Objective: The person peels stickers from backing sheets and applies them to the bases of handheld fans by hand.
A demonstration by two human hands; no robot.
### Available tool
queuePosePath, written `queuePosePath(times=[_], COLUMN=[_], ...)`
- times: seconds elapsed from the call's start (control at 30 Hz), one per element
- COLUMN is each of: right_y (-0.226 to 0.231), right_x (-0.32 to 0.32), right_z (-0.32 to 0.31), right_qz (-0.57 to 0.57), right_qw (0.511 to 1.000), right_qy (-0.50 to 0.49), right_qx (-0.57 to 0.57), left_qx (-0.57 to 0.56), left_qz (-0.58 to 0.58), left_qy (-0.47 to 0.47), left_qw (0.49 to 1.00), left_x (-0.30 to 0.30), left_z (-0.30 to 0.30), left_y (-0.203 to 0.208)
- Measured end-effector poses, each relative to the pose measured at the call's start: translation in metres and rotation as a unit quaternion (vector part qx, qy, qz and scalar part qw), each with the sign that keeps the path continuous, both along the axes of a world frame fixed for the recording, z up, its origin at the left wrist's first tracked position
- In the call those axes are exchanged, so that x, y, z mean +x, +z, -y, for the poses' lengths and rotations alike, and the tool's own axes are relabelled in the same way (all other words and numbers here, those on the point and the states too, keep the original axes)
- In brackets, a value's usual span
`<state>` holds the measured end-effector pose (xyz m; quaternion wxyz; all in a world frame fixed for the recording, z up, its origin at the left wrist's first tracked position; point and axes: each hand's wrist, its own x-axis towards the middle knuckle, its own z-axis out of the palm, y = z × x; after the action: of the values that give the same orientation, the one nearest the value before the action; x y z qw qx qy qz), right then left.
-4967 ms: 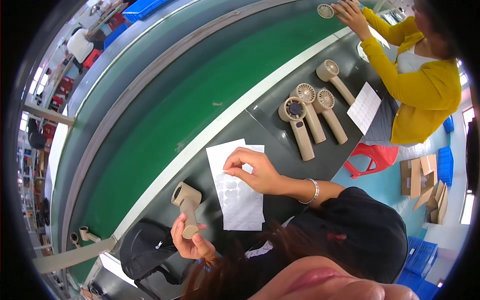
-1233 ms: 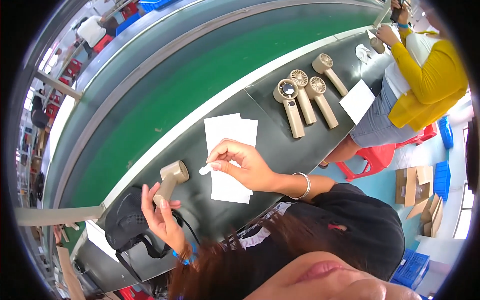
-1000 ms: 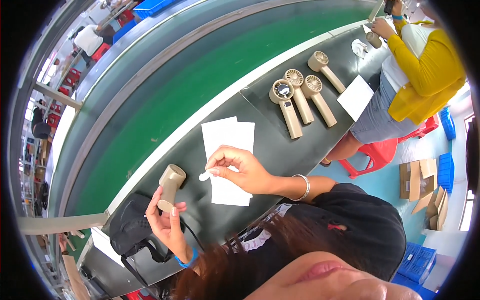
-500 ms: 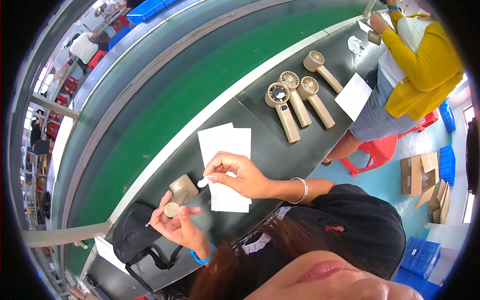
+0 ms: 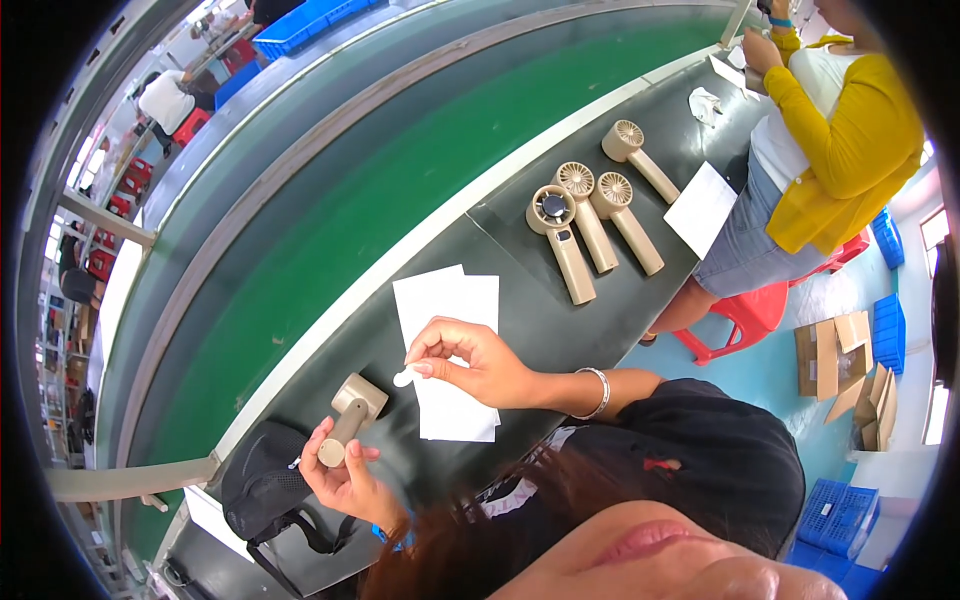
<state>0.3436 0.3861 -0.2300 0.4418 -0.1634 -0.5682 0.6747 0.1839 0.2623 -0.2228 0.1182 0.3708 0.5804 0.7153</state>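
Note:
My left hand [image 5: 345, 482] grips a beige handheld fan [image 5: 352, 415] low on its handle, the handle's round end tilted up toward me and the fan head pointing away. Between thumb and fingertips, my right hand [image 5: 475, 362] pinches a small white piece [image 5: 403, 378], soft-looking, whose kind I cannot make out. It hovers over white paper sheets [image 5: 457, 415] on the dark bench, a little right of the fan head. Several more beige handheld fans [image 5: 572, 275] lie farther right on the bench, one with a dark centre in its head.
A black bag [image 5: 268, 475] lies left of my left hand. Beyond the bench's pale edge runs a green conveyor belt [image 5: 330, 225]. At right a co-worker in a yellow top [image 5: 850, 130] stands by another paper [image 5: 702, 210] and a crumpled white cloth [image 5: 704, 105]. Cardboard boxes [image 5: 825, 355] sit on the floor.
The fan in my left hand has tipped, so more of its handle shows, and the hand is slightly lower. My right hand has shifted slightly down, still pinching the white piece.

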Motion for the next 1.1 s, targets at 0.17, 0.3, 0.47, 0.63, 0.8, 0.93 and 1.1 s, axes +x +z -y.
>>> queuePosePath(times=[0.17,0.3,0.47,0.63,0.8,0.93,1.1], right_y=[0.0001,0.0004,-0.0013,0.0014,-0.0002,0.0012,0.0005], right_x=[-0.0014,-0.0011,-0.0025,-0.0021,-0.0007,-0.0009,-0.0025], right_z=[-0.0002,-0.0010,-0.0008,0.0037,0.0016,0.0021,0.0028], right_qz=[0.008,0.008,0.014,0.014,0.010,0.011,0.014], right_qw=[1.000,1.000,1.000,1.000,1.000,1.000,1.000], right_qy=[0.002,0.007,0.013,0.010,0.007,0.012,0.014], right_qx=[0.004,0.006,0.012,0.010,0.012,0.017,0.015], left_qx=[0.004,0.009,0.011,-0.002,0.016,0.016,0.019], left_qz=[-0.017,0.000,0.002,-0.026,-0.017,-0.018,-0.020], left_qy=[-0.003,-0.011,-0.006,0.001,-0.014,-0.005,-0.007], left_qw=[1.000,1.000,1.000,1.000,1.000,1.000,1.000], left_x=[0.0001,0.0000,0.0008,0.0007,0.0016,0.0032,0.0014], left_z=[-0.0006,-0.0002,-0.0003,0.0025,0.0002,0.0003,0.0012], left_y=[-0.0017,-0.0022,-0.0030,-0.0027,-0.0058,-0.0047,-0.0052])
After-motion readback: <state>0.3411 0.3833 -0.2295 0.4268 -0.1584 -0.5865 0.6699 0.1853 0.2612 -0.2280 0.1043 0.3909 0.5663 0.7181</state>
